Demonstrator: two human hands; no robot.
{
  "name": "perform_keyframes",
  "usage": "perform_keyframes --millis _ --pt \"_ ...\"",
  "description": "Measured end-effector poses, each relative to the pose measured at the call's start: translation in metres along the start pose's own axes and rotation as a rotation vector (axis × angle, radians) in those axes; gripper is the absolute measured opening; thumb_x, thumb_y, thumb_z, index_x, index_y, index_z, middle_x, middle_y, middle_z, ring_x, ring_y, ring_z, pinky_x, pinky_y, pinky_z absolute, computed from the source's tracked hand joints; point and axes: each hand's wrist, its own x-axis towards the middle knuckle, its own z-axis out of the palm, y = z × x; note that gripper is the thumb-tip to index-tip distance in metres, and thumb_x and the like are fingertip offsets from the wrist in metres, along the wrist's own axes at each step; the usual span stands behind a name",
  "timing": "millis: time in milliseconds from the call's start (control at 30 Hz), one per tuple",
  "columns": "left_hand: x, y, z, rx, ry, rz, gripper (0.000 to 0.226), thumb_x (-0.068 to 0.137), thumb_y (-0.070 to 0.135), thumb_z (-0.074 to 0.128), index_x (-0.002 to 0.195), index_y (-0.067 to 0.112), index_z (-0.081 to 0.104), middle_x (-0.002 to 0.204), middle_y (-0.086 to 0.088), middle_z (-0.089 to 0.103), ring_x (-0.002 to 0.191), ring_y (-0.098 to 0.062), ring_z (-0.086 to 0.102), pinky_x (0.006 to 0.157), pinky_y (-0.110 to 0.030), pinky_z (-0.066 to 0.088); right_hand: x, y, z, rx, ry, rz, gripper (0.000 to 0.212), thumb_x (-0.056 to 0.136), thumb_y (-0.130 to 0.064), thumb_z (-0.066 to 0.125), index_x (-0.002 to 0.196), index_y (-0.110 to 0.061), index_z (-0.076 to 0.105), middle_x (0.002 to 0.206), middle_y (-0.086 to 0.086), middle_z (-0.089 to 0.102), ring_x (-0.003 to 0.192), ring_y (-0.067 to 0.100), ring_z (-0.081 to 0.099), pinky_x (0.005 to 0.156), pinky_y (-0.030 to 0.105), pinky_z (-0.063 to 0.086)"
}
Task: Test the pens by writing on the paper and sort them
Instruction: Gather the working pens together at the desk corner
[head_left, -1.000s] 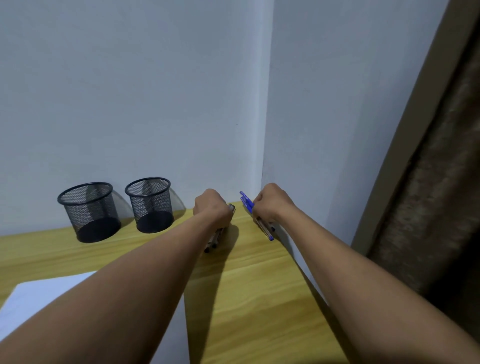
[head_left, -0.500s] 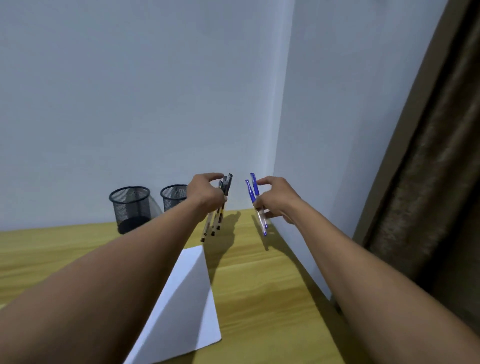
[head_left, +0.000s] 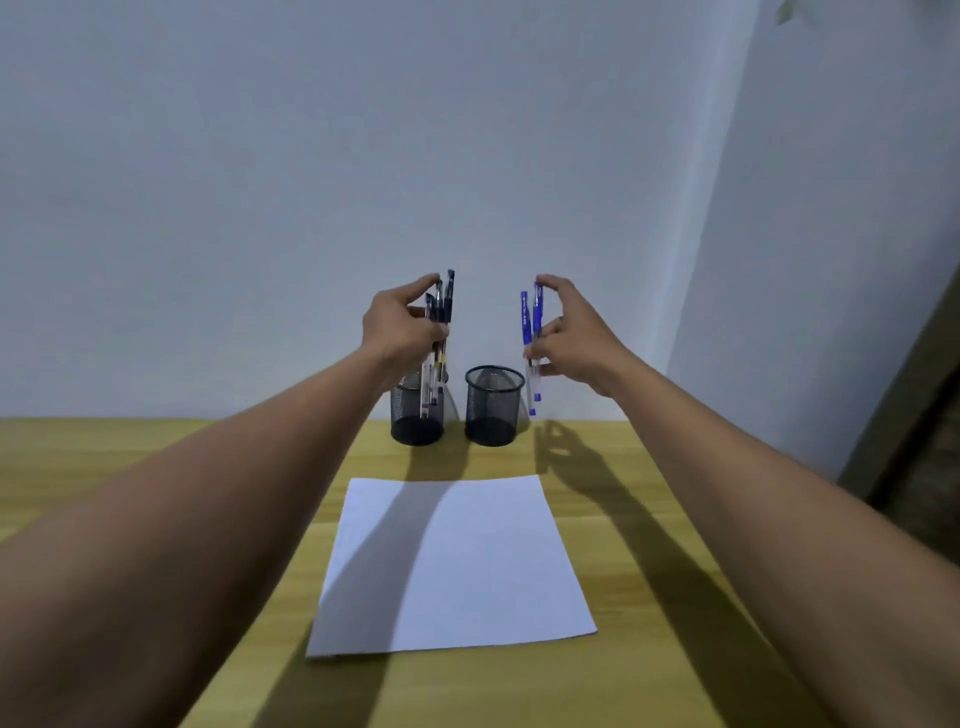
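Note:
My left hand (head_left: 402, 327) grips a bundle of black-capped pens (head_left: 439, 332), held upright above the left mesh cup (head_left: 415, 421). My right hand (head_left: 576, 338) pinches two blue-capped pens (head_left: 531, 332), also upright, just right of and above the right mesh cup (head_left: 493, 405). Both black mesh cups stand side by side at the back of the wooden table (head_left: 649, 571), against the wall. A blank white sheet of paper (head_left: 452, 566) lies flat on the table in front of the cups, between my forearms.
White walls close the table at the back and on the right, meeting in a corner at the far right. A dark brown curtain (head_left: 924, 457) hangs beyond the table's right edge.
Both hands lifted the pens off the table near the corner and carried them left and up. They now hover over the two cups. My view swung to face the cups and paper.

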Motion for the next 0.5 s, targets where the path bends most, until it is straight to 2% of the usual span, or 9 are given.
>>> perform_keyframes --millis 67,133,200,333,433,500 --pt "0.007 -0.002 -0.014 -0.03 0.046 0.023 0.072 0.078 -0.009 0.07 0.137 0.03 0.058 0.1 -0.014 0.07 0.076 -0.025 0.068 0.086 -0.045 0.06 0.011 -0.004 0.015 -0.044 0.047 -0.07 0.087 0.082 0.009 0.066 0.147 -0.04 0.032 0.083 0.012 0.067 0.079 0.03 0.072 0.084 0.056 0.061" --pt "0.014 -0.005 -0.024 -0.066 0.096 0.042 0.072 0.077 -0.009 0.07 0.136 0.03 0.058 0.1 -0.014 0.071 0.079 -0.023 0.068 0.088 -0.046 0.059 0.02 -0.004 0.029 -0.07 0.103 -0.122 0.086 0.083 0.006 0.066 0.145 -0.042 0.032 0.085 0.01 0.068 0.08 0.029 0.073 0.083 0.051 0.062" --pt "0.024 -0.008 -0.031 -0.1 0.136 0.065 0.071 0.076 -0.009 0.07 0.135 0.029 0.059 0.092 -0.009 0.07 0.075 -0.021 0.066 0.088 -0.045 0.059 0.029 -0.003 0.038 -0.077 0.158 -0.157 0.087 0.084 0.006 0.066 0.147 -0.042 0.031 0.083 0.006 0.067 0.081 0.028 0.073 0.08 0.043 0.062" --pt "0.041 -0.011 -0.033 -0.136 0.183 0.118 0.072 0.075 -0.007 0.069 0.136 0.03 0.058 0.081 -0.003 0.068 0.068 -0.016 0.061 0.081 -0.031 0.058 0.046 0.008 0.047 -0.057 0.251 -0.211 0.09 0.083 0.003 0.069 0.15 -0.044 0.032 0.079 -0.002 0.064 0.079 0.022 0.072 0.081 0.042 0.062" --pt "0.053 -0.022 -0.027 -0.144 0.191 0.13 0.072 0.074 -0.003 0.07 0.137 0.03 0.057 0.077 -0.001 0.067 0.066 -0.015 0.056 0.074 -0.028 0.055 0.057 0.021 0.051 -0.039 0.282 -0.222 0.089 0.082 0.003 0.069 0.149 -0.045 0.035 0.077 -0.005 0.064 0.079 0.02 0.072 0.082 0.04 0.062" --pt "0.06 -0.033 -0.022 -0.141 0.205 0.134 0.072 0.074 -0.001 0.07 0.136 0.031 0.057 0.073 0.0 0.062 0.065 -0.014 0.053 0.077 -0.03 0.056 0.063 0.03 0.055 -0.045 0.29 -0.223 0.087 0.083 0.002 0.068 0.149 -0.043 0.034 0.077 -0.005 0.065 0.079 0.018 0.072 0.082 0.037 0.06"
